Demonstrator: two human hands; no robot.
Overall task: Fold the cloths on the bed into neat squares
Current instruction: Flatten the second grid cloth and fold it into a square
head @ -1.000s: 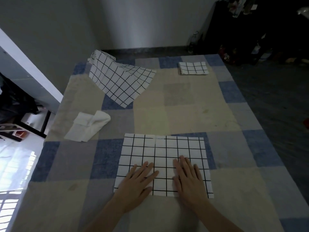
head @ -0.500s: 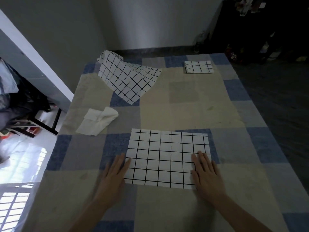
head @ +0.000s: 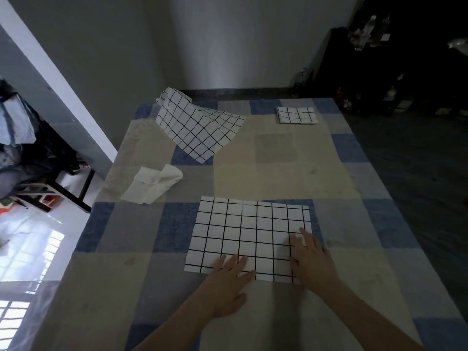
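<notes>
A white cloth with a black grid [head: 249, 231] lies flat in a rectangle on the bed's near half. My left hand [head: 226, 285] rests palm down, fingers spread, on the cloth's near edge. My right hand [head: 312, 259] lies flat on its near right corner. A second grid cloth [head: 197, 126] lies unfolded and rumpled at the far left. A small folded grid cloth [head: 296, 115] sits at the far right. A plain white cloth [head: 152, 184] lies crumpled on the left side.
The bed [head: 278, 158] has a blue, grey and beige patchwork cover. A wall stands beyond the far edge. A dark chair with clothes [head: 38, 158] is off the left side. Dark shelving [head: 395, 69] stands at the far right.
My left hand slid from the cloth's left edge to the middle of its near edge. My right hand shifted slightly inward along the right edge. The camera tilted a little.
</notes>
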